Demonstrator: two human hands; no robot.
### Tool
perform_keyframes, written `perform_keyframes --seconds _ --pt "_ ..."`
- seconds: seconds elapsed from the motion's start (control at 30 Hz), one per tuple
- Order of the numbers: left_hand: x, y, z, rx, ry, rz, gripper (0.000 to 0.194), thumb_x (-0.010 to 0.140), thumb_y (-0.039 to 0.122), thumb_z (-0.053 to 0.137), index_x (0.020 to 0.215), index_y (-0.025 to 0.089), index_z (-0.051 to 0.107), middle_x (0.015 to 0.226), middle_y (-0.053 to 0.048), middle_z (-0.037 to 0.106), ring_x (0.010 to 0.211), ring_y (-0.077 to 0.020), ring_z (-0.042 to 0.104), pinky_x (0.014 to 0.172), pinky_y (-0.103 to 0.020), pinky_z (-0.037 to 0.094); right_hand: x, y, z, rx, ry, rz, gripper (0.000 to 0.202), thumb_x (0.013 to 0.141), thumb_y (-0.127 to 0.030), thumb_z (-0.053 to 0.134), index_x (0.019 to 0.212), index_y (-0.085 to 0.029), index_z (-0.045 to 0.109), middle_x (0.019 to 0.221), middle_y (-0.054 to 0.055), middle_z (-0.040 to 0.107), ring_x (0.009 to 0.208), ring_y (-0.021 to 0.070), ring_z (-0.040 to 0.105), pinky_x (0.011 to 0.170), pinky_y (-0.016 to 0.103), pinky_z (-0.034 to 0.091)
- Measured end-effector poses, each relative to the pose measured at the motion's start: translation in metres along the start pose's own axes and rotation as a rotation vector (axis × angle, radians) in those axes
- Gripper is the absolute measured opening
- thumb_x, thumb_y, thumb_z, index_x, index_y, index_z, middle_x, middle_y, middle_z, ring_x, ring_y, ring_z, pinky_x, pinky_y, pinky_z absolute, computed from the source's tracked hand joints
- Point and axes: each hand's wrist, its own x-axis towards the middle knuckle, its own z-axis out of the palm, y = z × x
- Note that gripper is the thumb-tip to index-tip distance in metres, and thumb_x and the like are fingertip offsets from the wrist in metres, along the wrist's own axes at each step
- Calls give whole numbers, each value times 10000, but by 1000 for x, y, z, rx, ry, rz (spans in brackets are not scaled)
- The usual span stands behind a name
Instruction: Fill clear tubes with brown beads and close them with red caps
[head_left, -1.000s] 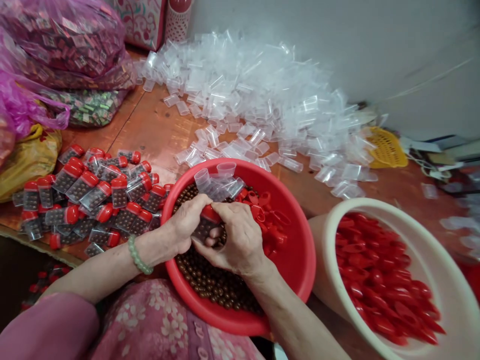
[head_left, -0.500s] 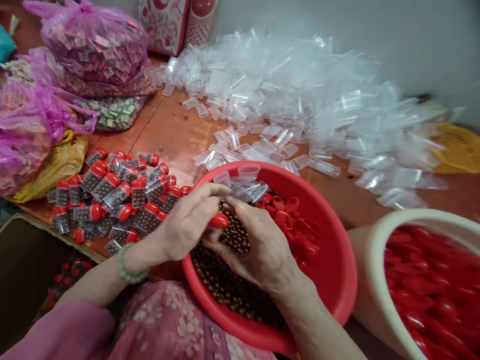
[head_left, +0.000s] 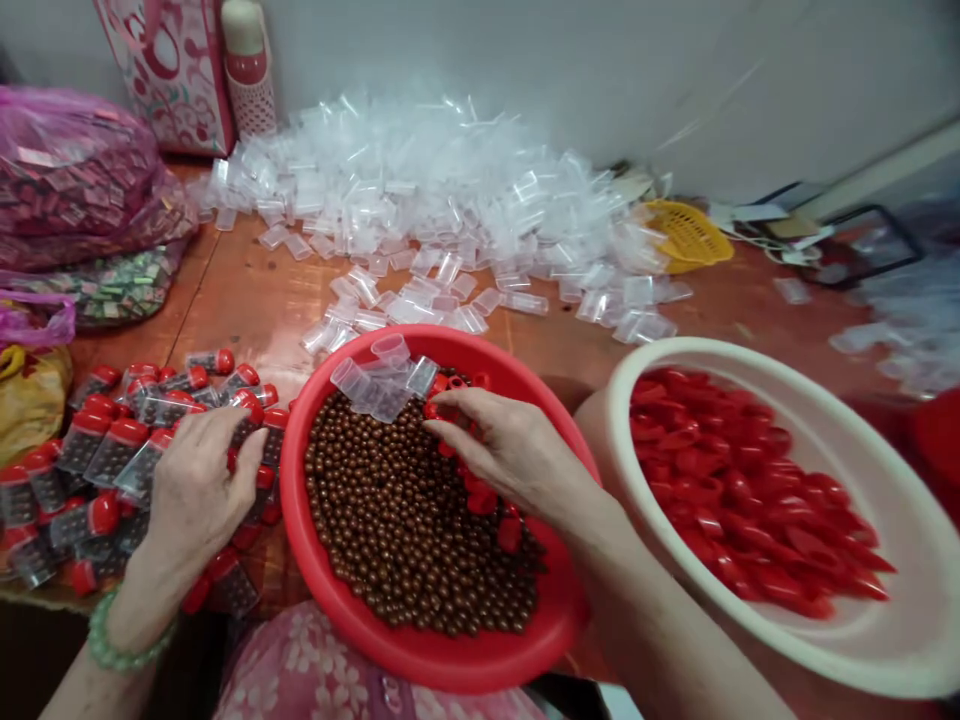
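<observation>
The left hand (head_left: pixel 199 480) is at the near left, palm down over a pile of red-capped containers (head_left: pixel 94 450) filled with dark balls; its thumb stands off from the curled fingers, but I cannot tell whether it grips one. The right hand (head_left: pixel 517 450) reaches into a red basin (head_left: pixel 450 674) in the near middle, its thumb and forefinger slightly parted at the red caps (head_left: pixel 481 497); whether they pinch one cannot be told. Brown balls (head_left: pixel 397 515) cover much of the basin's floor, left of the caps, with a few clear containers (head_left: pixel 382 385) lying along their far side. To the right of the basin, a white tub (head_left: pixel 621 425) holds red pieces (head_left: pixel 735 490). A large heap of clear tubes (head_left: pixel 450 200) spreads across the far part of the counter (head_left: pixel 232 290), with a yellow basket (head_left: pixel 681 240) at its right end. At the far left, a patterned bag (head_left: pixel 176 85) stands beside a bottle (head_left: pixel 249 75), and a pink plastic bag (head_left: pixel 67 185) lies nearer.
</observation>
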Motion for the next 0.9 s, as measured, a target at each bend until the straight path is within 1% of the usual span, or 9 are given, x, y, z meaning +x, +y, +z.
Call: perform_keyframes --seconds 0.1,0.2,0.27,0.33,0.5,0.6,0.67,0.8,0.9 --pt "17 27 3 -227 7 48 151 905 204 548 1039 159 600 996 -74 693 926 -202 637 857 -344 513 24 -15 13 -71 -94 101 247 898 -391 585 1005 -168 590 886 94 714 833 249 687 720 326 493" --pt "29 50 17 -331 -50 124 136 916 162 518 1015 135 607 974 -78 694 908 -190 630 859 -339 518 43 -25 28 -149 -111 227 387 858 -470 620 1021 -129 537 901 155 707 849 299 688 700 339 477" --pt "32 58 27 -354 -104 167 142 924 146 494 991 120 616 951 -87 693 896 -196 627 846 -344 526 48 -27 37 -143 -93 279 402 853 -456 622 1033 -116 508 910 175 701 837 313 685 683 346 473" --pt "31 60 35 -339 -130 197 156 927 142 478 978 109 623 938 -100 692 893 -211 625 829 -360 533 47 -25 41 -86 -72 279 372 843 -382 638 1061 -120 487 920 163 698 822 303 683 685 349 477" --pt "28 58 39 -335 -107 207 180 933 134 455 974 105 628 938 -106 697 878 -211 628 817 -357 538 29 -13 35 128 -54 135 487 759 -182 714 1159 -159 436 1024 110 672 904 248 668 782 342 505" --pt "29 59 38 -312 -161 210 195 937 145 443 962 116 634 935 -99 700 886 -212 629 819 -352 531 21 -10 37 150 -198 -31 382 744 -184 734 1047 -185 502 973 68 638 885 227 641 790 347 514" --pt "30 60 38 -278 -199 220 198 932 149 446 953 115 640 935 -99 700 891 -222 627 820 -359 526 17 -10 43 150 -310 -153 281 760 -187 723 975 -179 542 980 75 609 913 227 622 826 359 518" --pt "30 59 38 -250 -242 253 200 901 108 451 923 108 650 920 -99 699 875 -230 618 804 -360 521 15 -8 51 209 -414 -302 291 818 -169 663 1090 -142 563 1117 125 590 1083 238 591 953 371 490" --pt "30 58 38 -288 -235 242 208 896 101 446 911 111 653 910 -97 701 871 -223 621 807 -350 517 19 -9 40 131 -492 -325 324 808 -162 672 1115 -155 569 1113 107 611 1068 236 608 943 366 493"
